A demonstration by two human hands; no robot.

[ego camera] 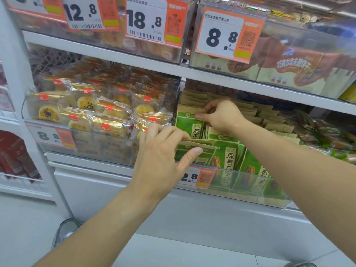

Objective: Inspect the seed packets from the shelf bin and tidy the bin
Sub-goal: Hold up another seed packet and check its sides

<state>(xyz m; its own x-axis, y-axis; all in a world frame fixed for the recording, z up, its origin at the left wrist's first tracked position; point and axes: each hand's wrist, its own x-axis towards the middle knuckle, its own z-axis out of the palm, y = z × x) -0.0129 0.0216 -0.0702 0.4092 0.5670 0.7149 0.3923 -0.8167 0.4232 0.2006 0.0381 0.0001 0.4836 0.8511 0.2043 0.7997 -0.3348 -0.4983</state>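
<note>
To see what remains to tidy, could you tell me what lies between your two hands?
In the head view, upright green seed packets stand in the bin between the left hand and right hand.

Single head-worn wide-angle view, facing forward and slightly down at store shelving.

Set close, at arm's reach of the clear seed packet bin (pixel 250 182); both forearms entering from the bottom edge, floor at the foot, upper-shelf price tags (pixel 146 20) bowed by lens distortion.

Both bare forearms reach forward. The left hand (pixel 161 157) is nearer, thumb and curled fingers closed in a pinching grip. The right hand (pixel 221 116) is farther, to its right, fingers bent downward, pinching.
</note>
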